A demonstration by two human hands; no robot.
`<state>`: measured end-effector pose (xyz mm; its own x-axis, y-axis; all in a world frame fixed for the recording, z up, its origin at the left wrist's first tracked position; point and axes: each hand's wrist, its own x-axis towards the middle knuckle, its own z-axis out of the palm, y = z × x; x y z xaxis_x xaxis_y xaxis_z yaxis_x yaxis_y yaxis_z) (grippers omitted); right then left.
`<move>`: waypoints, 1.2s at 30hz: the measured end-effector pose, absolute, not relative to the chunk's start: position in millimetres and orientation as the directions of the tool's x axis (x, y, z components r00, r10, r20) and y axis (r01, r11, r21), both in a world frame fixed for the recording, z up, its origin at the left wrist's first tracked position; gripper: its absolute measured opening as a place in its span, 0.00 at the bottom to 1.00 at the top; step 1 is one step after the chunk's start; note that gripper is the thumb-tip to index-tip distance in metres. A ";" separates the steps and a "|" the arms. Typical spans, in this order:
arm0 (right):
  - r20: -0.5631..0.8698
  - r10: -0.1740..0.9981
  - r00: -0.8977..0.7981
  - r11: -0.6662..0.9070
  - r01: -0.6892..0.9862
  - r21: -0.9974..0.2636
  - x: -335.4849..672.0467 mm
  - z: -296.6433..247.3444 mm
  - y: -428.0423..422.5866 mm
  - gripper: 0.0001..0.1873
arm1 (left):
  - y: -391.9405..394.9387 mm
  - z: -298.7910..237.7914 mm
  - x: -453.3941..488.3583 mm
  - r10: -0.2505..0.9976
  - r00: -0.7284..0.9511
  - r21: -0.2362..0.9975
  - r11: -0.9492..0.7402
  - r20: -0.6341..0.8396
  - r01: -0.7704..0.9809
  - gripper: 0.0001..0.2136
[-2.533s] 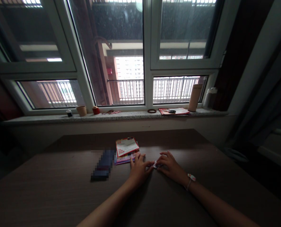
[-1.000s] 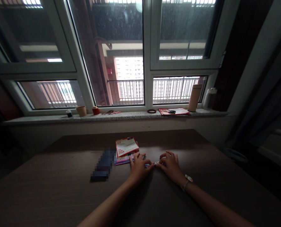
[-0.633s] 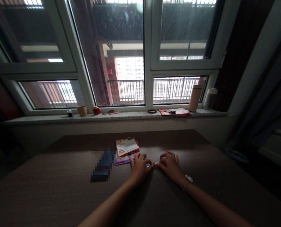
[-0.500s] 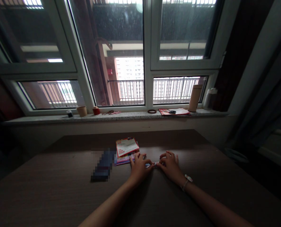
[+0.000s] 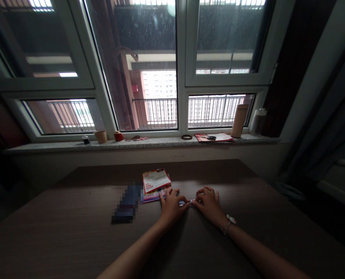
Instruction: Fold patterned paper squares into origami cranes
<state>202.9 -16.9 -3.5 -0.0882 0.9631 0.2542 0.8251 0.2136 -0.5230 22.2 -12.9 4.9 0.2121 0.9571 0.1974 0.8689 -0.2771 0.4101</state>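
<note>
Both hands rest on a dark wooden table point(image 5: 73, 232) and meet over a small folded piece of paper point(image 5: 186, 202). My left hand point(image 5: 170, 207) presses its fingertips on the paper's left side, fingers curled. My right hand point(image 5: 209, 204) pinches the paper's right end with thumb and fingers; a pale band is on its wrist. Most of the paper is hidden under the fingers. Just beyond my left hand lies a stack of red and white leaflets point(image 5: 155, 183).
A dark blurred flat object point(image 5: 127, 203) lies left of the leaflets. The stone window sill point(image 5: 59, 145) carries two small cups point(image 5: 100, 136), a red pot, a ring, papers with scissors point(image 5: 213, 137), a tall tan flask point(image 5: 239, 120) and a grey bottle. Curtains hang at right.
Between 2.5 s ago and 1 s ago my right hand drew slightly back and the paper flattened lower against the table. Since then both hands hardly move.
</note>
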 end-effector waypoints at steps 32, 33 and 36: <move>0.262 0.961 -0.085 0.215 0.825 -0.523 201.6 -3.3 -20.6 0.12 | -14.2 6.7 23.1 0.957 0.228 0.378 -0.281 0.179 0.882 0.09; 0.257 0.963 -0.079 0.208 0.826 -0.525 201.7 -3.1 -19.8 0.12 | -13.9 6.1 23.0 0.957 0.229 0.377 -0.282 0.180 0.882 0.10; 0.253 0.965 -0.063 0.194 0.823 -0.534 202.2 -2.8 -17.5 0.11 | -12.8 3.7 22.4 0.955 0.233 0.384 -0.287 0.183 0.877 0.10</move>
<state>202.2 -17.5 -2.8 -0.0631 0.9654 0.2530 0.8233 0.1936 -0.5336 22.4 -12.8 3.7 0.2326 0.9552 0.1830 0.8774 -0.2873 0.3843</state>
